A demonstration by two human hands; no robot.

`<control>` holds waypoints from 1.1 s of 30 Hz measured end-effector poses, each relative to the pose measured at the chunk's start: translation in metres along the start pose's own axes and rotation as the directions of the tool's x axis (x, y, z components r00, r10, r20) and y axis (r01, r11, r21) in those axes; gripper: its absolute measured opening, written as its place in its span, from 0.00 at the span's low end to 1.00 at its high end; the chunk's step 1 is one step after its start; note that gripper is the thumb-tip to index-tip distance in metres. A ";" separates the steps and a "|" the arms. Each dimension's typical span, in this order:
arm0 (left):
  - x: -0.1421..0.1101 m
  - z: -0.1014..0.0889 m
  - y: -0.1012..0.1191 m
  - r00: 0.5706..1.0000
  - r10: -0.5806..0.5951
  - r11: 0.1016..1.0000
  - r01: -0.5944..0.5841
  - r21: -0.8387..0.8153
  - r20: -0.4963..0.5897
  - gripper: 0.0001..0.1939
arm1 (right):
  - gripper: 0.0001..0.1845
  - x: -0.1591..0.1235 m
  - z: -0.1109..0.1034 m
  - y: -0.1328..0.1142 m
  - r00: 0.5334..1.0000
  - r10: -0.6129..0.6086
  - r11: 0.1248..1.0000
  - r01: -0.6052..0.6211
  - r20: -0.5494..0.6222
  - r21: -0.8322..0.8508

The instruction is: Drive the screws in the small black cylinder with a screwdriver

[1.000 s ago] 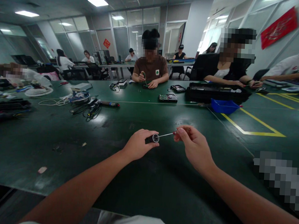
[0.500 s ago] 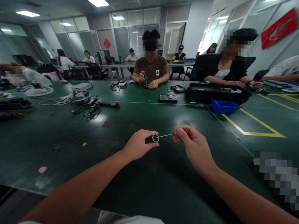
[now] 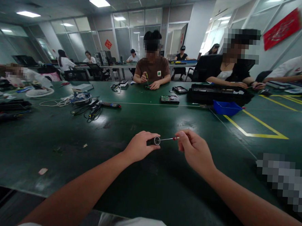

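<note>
My left hand (image 3: pixel 140 146) is closed around a short black cylinder (image 3: pixel 151 141), thumb below and fingers above. Its open round end, with a pale rim, faces right and toward me; what lies inside is too small to make out. In the fingers of my right hand (image 3: pixel 196 148) is a thin screwdriver (image 3: pixel 167 139) with a red part at the handle end. The metal shaft points left, its tip at the cylinder's open end. Most of the handle is hidden by my fingers. Both hands are just above the green table (image 3: pixel 125 193).
Tangled cables (image 3: pixel 89 111) lie at the left. A hard drive (image 3: pixel 169 99), a long black housing (image 3: pixel 220 94) and a blue bin (image 3: pixel 226 107) stand farther back. Across the table a co-worker (image 3: pixel 152 67) holds a screwdriver. Small scraps (image 3: pixel 43 171) lie at the near left.
My right hand has shifted slightly right and its grip has changed, so more of the screwdriver's red part shows. The left hand and the cylinder are almost unmoved.
</note>
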State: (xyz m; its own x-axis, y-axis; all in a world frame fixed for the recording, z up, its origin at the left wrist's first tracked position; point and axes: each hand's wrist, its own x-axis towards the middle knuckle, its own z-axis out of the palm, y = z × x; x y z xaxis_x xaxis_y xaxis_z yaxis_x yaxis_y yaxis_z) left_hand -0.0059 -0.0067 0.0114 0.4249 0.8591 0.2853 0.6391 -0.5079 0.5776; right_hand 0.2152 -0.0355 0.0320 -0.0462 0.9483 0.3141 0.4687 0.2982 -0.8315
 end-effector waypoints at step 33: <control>0.001 0.003 0.000 1.000 0.021 1.000 -0.021 0.005 -0.009 0.20 | 0.12 -0.002 -0.002 0.004 0.993 -0.114 0.989 0.116 0.024 -0.094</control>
State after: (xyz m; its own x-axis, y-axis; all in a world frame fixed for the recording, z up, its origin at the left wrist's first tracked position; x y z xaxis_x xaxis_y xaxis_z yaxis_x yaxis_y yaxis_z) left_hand -0.0034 -0.0065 0.0097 0.4324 0.8489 0.3039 0.6336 -0.5259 0.5675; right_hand 0.2193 -0.0364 0.0292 -0.1202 0.9103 0.3960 0.5407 0.3946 -0.7429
